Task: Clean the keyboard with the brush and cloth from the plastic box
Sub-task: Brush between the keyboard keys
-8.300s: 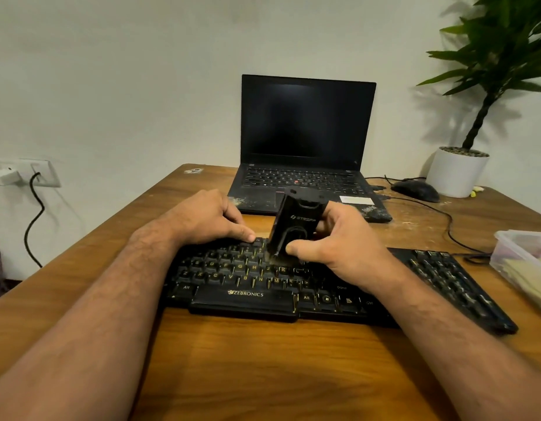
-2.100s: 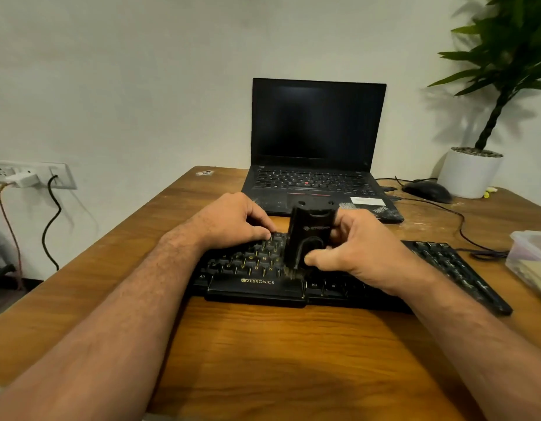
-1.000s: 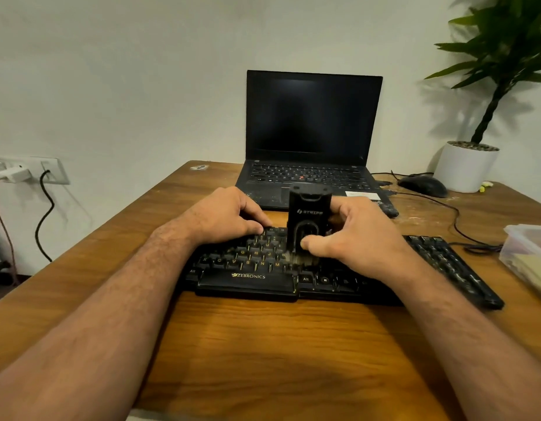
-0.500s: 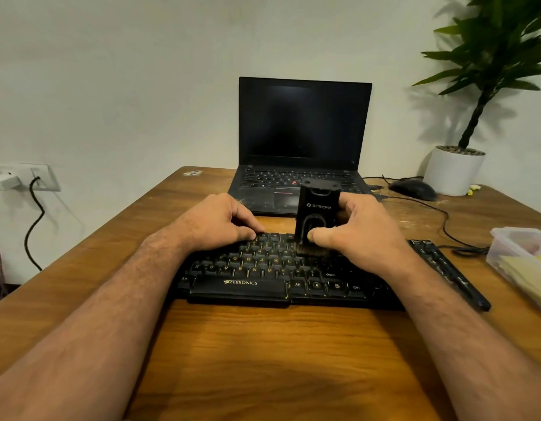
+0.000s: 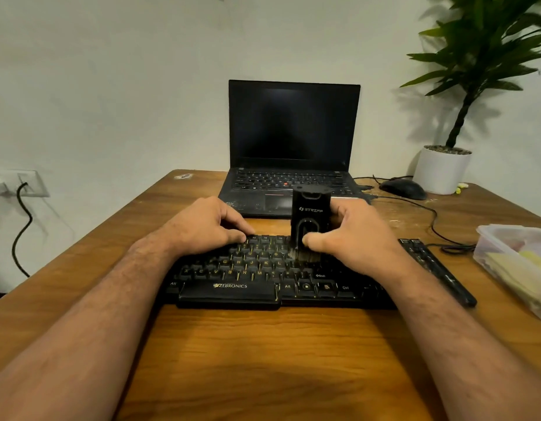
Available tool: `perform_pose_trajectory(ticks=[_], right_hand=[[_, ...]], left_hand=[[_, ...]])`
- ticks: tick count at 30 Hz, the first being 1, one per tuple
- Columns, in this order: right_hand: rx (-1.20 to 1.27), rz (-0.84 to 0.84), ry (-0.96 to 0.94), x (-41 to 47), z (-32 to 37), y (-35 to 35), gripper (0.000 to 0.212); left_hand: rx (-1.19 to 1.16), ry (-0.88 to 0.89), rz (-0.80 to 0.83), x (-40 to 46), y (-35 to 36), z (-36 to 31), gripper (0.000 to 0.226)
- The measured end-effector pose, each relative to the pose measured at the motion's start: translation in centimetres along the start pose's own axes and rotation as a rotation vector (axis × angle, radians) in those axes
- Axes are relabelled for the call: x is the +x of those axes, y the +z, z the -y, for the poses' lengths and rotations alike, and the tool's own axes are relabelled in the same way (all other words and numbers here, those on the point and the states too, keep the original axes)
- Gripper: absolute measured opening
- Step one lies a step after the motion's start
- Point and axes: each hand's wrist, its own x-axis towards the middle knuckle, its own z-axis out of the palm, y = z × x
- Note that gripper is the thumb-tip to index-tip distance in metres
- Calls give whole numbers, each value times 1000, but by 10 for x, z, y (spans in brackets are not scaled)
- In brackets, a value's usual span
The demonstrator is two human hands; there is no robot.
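Nearest to you, both of your forearms are reaching forward over the wooden worktop (image 5: 263, 354) and running out of frame at the bottom edge. The black Zebronics keyboard (image 5: 251, 278) is lying flat across the worktop in front of you, its right stretch mostly hidden behind your right wrist. Your left hand (image 5: 207, 227) is resting on the keyboard's upper left keys with fingers curled down, holding nothing. Your right hand (image 5: 351, 238) is gripping the black brush (image 5: 308, 221) upright, thumb pressing its front face, the other fingers wrapping behind where you cannot see them. The bristles are touching the keys near the middle of the keyboard and are too blurred to make out clearly. At the right edge, the clear plastic box (image 5: 515, 262) is sitting cut off by the frame, with something yellow inside, possibly the cloth. Further back, an open laptop (image 5: 293, 141) with a dark screen is standing behind the keyboard, a black mouse (image 5: 402, 189) and a white potted plant (image 5: 442, 171) to its right. A pale wall is closing off the room, with a wall socket (image 5: 17, 183) at far left.
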Motion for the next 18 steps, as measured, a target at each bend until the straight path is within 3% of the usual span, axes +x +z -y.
perform_pose_trajectory(ticks=[3,7,13,18], right_hand=[[31,-63,21,3,-1,-6,38],[86,117,12,-2,-1,-10,37],[29,-38,48,4,1,-2,41],[225,156,-8,-9,12,1,40]], left_hand=[[-15,2,-5,0,0,0,20],[-11,-2,10,0,0,-1,20],[-14,3,7,-1,-1,-2,19],[-11,14,7,-1,-1,-2,21]])
